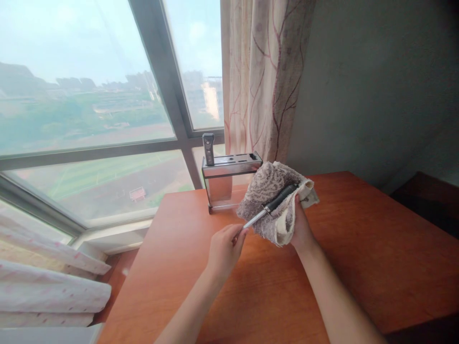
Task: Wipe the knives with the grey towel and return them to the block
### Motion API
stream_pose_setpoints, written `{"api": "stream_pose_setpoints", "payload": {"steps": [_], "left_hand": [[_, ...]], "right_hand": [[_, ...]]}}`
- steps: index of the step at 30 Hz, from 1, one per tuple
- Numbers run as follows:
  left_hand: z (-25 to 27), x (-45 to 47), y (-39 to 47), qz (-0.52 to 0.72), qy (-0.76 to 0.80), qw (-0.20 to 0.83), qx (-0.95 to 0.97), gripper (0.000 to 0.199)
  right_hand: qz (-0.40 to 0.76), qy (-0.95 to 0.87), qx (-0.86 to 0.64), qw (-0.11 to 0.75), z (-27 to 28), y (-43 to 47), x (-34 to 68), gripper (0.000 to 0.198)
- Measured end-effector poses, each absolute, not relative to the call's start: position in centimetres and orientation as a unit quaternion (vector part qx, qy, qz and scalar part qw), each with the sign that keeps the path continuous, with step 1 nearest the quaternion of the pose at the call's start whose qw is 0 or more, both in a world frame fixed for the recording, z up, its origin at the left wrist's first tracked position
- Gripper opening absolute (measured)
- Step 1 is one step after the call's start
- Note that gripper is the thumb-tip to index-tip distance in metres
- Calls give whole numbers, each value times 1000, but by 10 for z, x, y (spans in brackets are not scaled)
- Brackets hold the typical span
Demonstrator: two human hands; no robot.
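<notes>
My left hand (225, 246) pinches the pale metal rod of a sharpening steel (276, 201) between thumb and fingers. The steel has a black ridged handle and a small guard, and it points down towards that hand. A grey and white patterned towel (256, 191) lies bunched under and behind the handle. My right hand (301, 222) is closed round the towel from the right, its thumb near the handle. Towel folds hide most of its fingers. Just behind the towel stands a see-through knife block (229, 168) with a slotted metal top, and one dark-handled knife (208, 149) sticks up from it.
Under my hands spreads a reddish-brown wooden table (172, 267). A large framed window (89, 143) runs along the left and back. A branch-patterned curtain (261, 76) hangs behind the block, and another pale curtain (53, 286) is at lower left. A grey wall (366, 86) is on the right.
</notes>
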State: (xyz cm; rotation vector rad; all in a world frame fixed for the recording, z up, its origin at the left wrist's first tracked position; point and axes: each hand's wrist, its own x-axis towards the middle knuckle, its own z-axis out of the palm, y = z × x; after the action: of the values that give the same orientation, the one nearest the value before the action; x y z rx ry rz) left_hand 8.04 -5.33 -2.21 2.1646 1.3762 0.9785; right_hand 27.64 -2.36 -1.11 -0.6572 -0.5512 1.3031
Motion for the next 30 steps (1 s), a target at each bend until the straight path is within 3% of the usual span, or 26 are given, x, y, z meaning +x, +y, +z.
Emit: {"api": "stream_pose_setpoints", "payload": {"steps": [6,12,18,26,30], "left_hand": [[-25,74,-47,386,515,218,734,32],[-24,71,-45,398,528,220,717,34],[-22,72,-46,408,524,239,708,33],[-23,73,-47,374,498,250,741,29],[-24,76,-47,355,487,267,752,32]], "right_hand": [[624,-227,-271,697,-17,-28,286,43],[620,-229,-229,715,-3,-34,292,59],[615,-235,-228,717,-16,-34,298,26],[665,-252,-273,648,-11,-21,283,30],[650,-262,-283,655,-7,-20,283,30]]}}
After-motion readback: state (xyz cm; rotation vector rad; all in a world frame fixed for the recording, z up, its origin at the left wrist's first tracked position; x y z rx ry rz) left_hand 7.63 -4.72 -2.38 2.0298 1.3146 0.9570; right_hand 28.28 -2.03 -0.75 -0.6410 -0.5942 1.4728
